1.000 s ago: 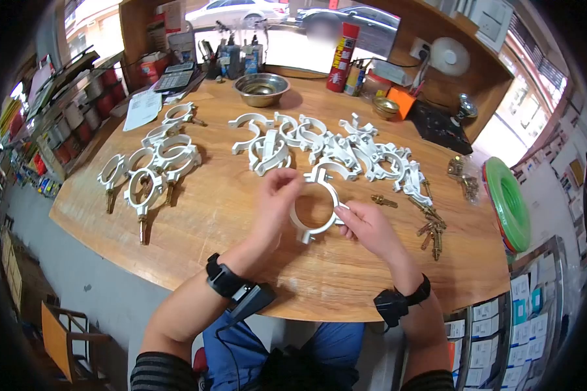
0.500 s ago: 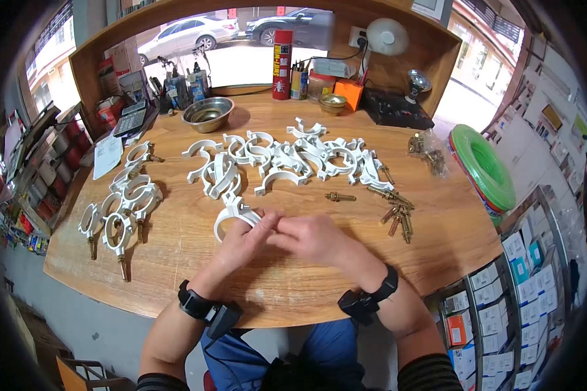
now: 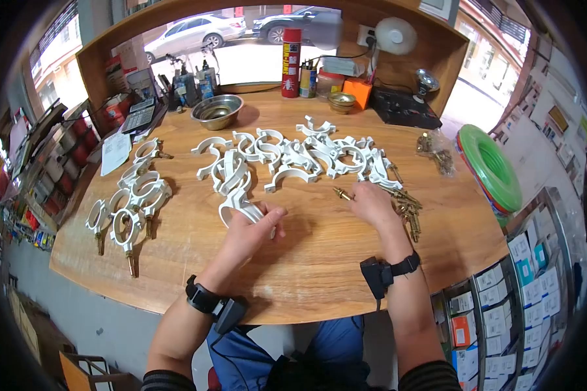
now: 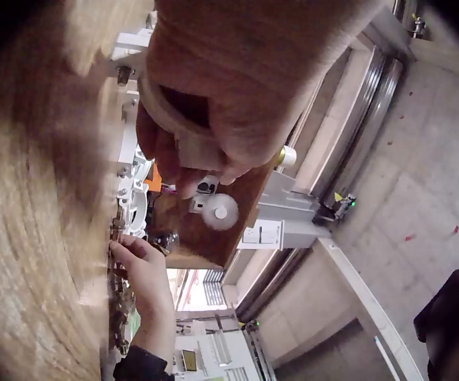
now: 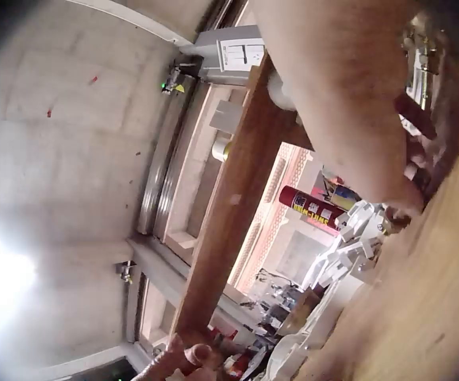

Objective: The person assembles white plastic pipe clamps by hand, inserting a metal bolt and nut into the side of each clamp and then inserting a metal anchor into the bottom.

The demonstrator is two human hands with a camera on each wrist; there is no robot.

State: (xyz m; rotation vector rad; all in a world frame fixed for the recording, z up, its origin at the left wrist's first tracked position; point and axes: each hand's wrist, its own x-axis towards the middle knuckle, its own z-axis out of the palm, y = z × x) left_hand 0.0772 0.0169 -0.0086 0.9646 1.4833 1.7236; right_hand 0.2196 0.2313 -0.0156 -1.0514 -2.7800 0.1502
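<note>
My left hand [image 3: 248,238] grips a white plastic pipe clamp [image 3: 228,212] low over the table's middle, its ring standing out past the fingers. In the left wrist view the curved band of that clamp [image 4: 162,107] runs under the palm. To the right, my right hand [image 3: 375,205] pinches a brass expansion bolt [image 3: 341,193] at the table top, its end poking out left of the fingertips. Beside that hand lies a small heap of similar bolts [image 3: 414,225]. Loose white clamp pieces [image 3: 297,176] spread behind both hands.
On the left lie several clamps with bolts fitted [image 3: 127,228]. A steel bowl [image 3: 216,112], a red spray can [image 3: 291,64] and an orange box [image 3: 359,92] stand at the back. Bagged brass parts [image 3: 437,153] and a green hose coil [image 3: 492,166] are at the right edge.
Both hands were at the clamp; the right hand has left it and moved right to the loose bolt, which it now pinches. The left hand keeps the clamp, which has shifted left.
</note>
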